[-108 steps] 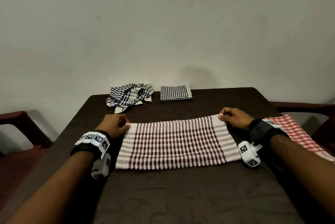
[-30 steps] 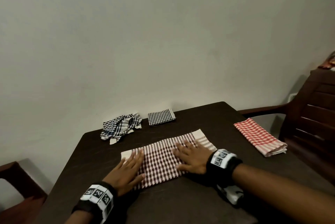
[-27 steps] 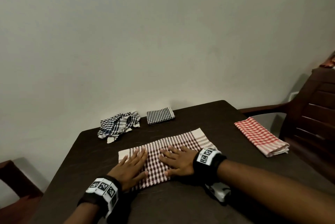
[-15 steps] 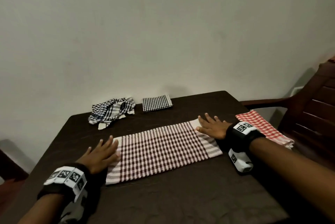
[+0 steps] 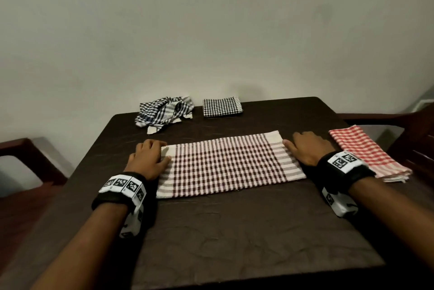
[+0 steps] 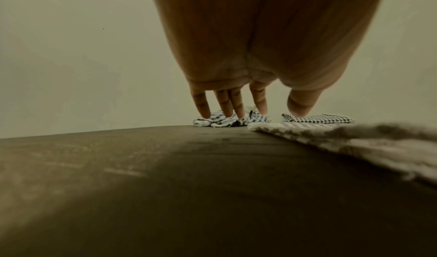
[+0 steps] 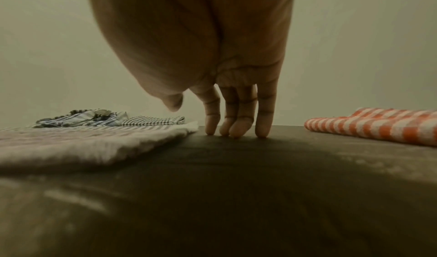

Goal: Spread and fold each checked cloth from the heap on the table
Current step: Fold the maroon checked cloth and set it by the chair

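A maroon-and-white checked cloth [image 5: 231,162] lies flat as a long strip across the middle of the dark table [image 5: 234,231]. My left hand [image 5: 150,153] rests at its left end with the thumb on the cloth. In the left wrist view the left hand [image 6: 248,109] has straight fingers reaching down beside the cloth's edge [image 6: 354,137]. My right hand [image 5: 303,146] sits at the right end, thumb against the edge. The right wrist view shows its fingertips [image 7: 236,130] on bare table beside the cloth [image 7: 94,141]. Neither hand holds anything. A crumpled dark-checked heap [image 5: 164,112] lies at the back left.
A folded black-and-white checked cloth [image 5: 222,106] sits at the back beside the heap. A folded red checked cloth [image 5: 366,155] lies at the table's right edge, close to my right wrist. Dark wooden chairs stand left [image 5: 21,148] and right [image 5: 411,125]. A wall is behind.
Both hands swept outward from the cloth's middle to its two ends. They now rest at the ends with the fingers off the cloth. The head view has turned back to face the table squarely.
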